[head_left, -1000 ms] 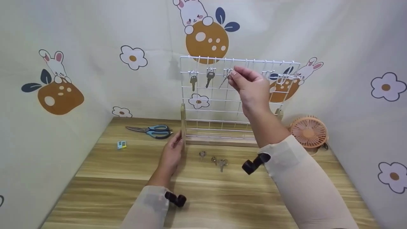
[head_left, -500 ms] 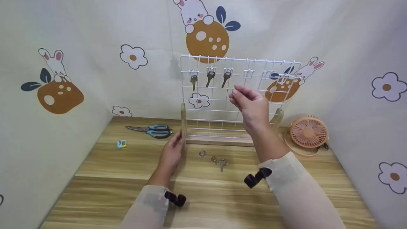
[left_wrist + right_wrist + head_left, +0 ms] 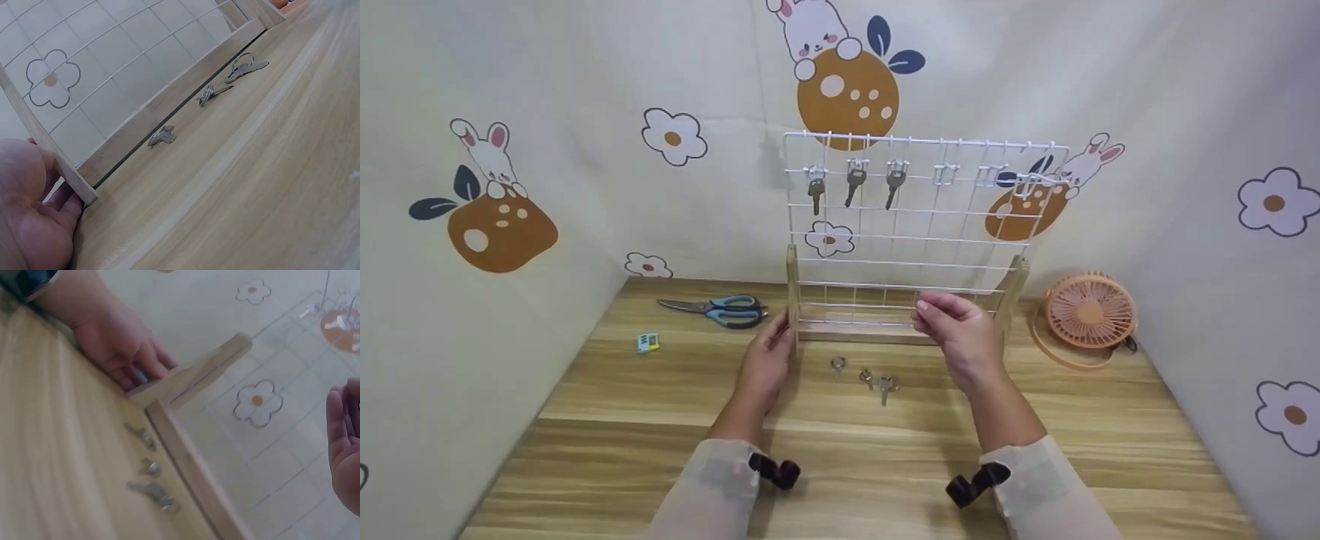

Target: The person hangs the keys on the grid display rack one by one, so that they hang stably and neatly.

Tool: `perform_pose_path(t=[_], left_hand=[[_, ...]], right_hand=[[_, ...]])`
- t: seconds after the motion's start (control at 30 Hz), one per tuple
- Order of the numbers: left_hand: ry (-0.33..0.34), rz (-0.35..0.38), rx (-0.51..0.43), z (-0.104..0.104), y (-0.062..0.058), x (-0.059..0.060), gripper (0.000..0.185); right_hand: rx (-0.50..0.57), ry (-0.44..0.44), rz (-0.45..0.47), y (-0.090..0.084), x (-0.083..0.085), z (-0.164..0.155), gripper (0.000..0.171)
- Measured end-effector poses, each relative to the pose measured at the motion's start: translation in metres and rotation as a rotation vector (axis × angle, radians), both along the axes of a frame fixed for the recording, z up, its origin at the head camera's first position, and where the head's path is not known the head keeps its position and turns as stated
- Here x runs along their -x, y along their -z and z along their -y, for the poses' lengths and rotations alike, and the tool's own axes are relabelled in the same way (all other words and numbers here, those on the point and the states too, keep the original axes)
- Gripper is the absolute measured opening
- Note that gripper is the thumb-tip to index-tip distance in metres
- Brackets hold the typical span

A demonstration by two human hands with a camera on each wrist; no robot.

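Observation:
A white wire grid rack [image 3: 855,285] on a wooden stand holds three hanging keys: a left key [image 3: 817,193], a middle key [image 3: 856,180] and a right key [image 3: 895,180]. My left hand [image 3: 766,360] grips the stand's left wooden post [image 3: 70,169] near its foot. My right hand [image 3: 964,337] is in the air in front of the grid's lower right, fingers loosely bent and holding nothing. Three more keys with rings lie on the table before the stand: a left one [image 3: 838,364], a small one [image 3: 866,377] and a right one [image 3: 886,388].
On the grid's right half are bare white hooks [image 3: 946,174]. Scissors with blue handles [image 3: 731,309] and a small blue-white item [image 3: 647,343] lie to the left. An orange fan [image 3: 1089,311] stands at the right, and a patterned backdrop [image 3: 720,202] closes the back.
My right hand has let go of the third key, now hanging on its hook, and has come down toward the table. My left hand has stayed at the post.

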State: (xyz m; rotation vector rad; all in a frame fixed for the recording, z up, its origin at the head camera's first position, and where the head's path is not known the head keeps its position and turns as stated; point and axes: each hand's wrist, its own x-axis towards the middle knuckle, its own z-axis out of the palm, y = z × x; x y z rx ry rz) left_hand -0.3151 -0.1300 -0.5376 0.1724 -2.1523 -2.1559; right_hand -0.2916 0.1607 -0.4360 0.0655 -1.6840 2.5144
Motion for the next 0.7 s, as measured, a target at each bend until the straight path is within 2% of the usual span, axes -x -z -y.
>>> perform_pose_path(t=[0.13, 0.33, 0.53, 0.7], left_hand=[[0.001, -0.009, -0.002, 0.000, 0.000, 0.000, 0.049], [0.004, 0.019, 0.016, 0.001, 0.000, -0.002, 0.049], [0.002, 0.009, 0.030, -0.001, -0.001, -0.001, 0.050], [-0.007, 0.008, 0.022, -0.001, 0.000, 0.000, 0.049]], right_hand=[[-0.013, -0.003, 0.064, 0.027, 0.001, -0.003, 0.022], [-0.109, -0.033, 0.149, 0.054, 0.005, -0.004, 0.012], [-0.346, -0.124, 0.193, 0.074, 0.010, -0.011, 0.032], [-0.513, -0.218, 0.195, 0.087, 0.011, -0.018, 0.036]])
